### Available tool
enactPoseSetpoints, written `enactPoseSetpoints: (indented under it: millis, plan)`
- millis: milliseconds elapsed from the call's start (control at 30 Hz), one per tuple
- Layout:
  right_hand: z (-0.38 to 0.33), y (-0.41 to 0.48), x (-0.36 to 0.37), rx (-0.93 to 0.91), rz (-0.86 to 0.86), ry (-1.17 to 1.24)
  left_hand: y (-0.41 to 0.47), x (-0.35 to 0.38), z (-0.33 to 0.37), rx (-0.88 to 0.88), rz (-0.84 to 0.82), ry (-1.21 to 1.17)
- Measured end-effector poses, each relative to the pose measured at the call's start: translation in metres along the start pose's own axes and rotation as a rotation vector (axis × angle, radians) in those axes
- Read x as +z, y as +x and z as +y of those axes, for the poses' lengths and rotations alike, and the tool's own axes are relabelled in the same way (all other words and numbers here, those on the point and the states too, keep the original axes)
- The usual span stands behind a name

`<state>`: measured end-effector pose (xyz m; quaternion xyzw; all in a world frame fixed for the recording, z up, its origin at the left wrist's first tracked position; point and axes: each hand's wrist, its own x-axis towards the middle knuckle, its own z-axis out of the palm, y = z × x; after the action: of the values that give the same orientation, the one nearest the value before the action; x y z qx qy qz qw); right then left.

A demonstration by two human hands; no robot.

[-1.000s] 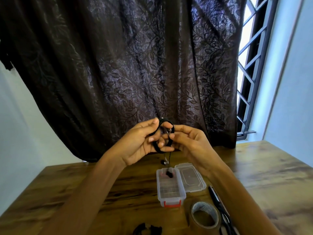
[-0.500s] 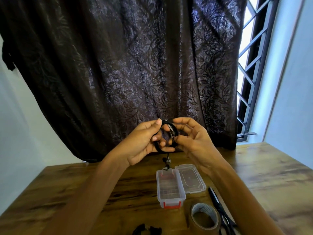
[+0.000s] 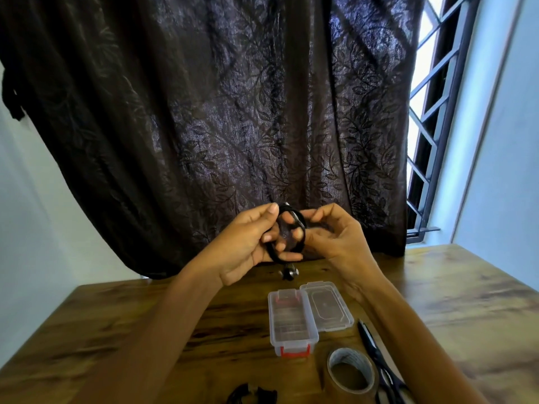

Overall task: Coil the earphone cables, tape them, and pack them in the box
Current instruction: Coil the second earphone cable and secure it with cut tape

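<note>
- Earphone cable (image 3: 288, 233), black and wound into a loop, is held up in the air between both hands, above the far part of the wooden table (image 3: 116, 330) and in front of a dark leaf-patterned curtain (image 3: 218, 112).
- Left hand (image 3: 248, 243) has its fingers curled through and around the left side of the coil, the thumb raised against the top of the loop; it grips the coil.
- Earbuds (image 3: 288, 273) dangle just below the coil, above the table, blurred.
- Another bundle of black cable (image 3: 250, 396) lies at the near edge of the table, partly cut off.
- Clear plastic box (image 3: 292, 322) with a red latch stands open on the table below the hands, its lid (image 3: 326, 307) laid flat to the right.
- Right hand (image 3: 335, 234) has its fingers bent and loosely spread, the fingertips touching the right side of the coil; how firmly it holds I cannot tell.
- Roll of tape (image 3: 351, 371) lies flat near the box's right front corner.
- Scissors (image 3: 376, 363) with black handles lie just beside the tape, to its right.
- Barred window (image 3: 428, 126) shows at the far right.
</note>
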<state>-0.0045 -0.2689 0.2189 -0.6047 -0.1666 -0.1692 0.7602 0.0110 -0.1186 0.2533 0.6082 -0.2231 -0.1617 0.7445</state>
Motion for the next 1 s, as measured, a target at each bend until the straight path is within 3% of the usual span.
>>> enactPoseSetpoints:
  millis: [133, 300, 500, 633, 833, 933, 1000]
  plan:
    - [0.007, -0.001, -0.005, -0.058, 0.039, 0.130, -0.003, 0.000, 0.002, -0.001, -0.015, -0.036]
    - [0.004, -0.007, 0.005, 0.054, -0.006, 0.434, -0.004, 0.007, 0.003, 0.021, -0.031, -0.001]
    - [-0.011, -0.009, -0.001, 0.114, -0.044, 0.133, -0.005, 0.003, 0.005, 0.085, 0.019, 0.264]
    - [-0.022, -0.005, 0.001, 0.152, 0.017, -0.042, -0.007, 0.004, 0.001, 0.121, -0.044, 0.410]
    - [-0.030, 0.000, 0.000, 0.492, 0.070, 0.355, -0.006, 0.003, 0.001, 0.194, -0.082, 0.497]
    - [-0.037, 0.002, -0.004, 0.524, 0.053, 0.384, -0.007, 0.003, -0.001, 0.198, -0.093, 0.552]
    - [-0.040, 0.002, -0.005, 0.485, 0.010, 0.382, -0.009, 0.003, -0.003, 0.184, -0.079, 0.457]
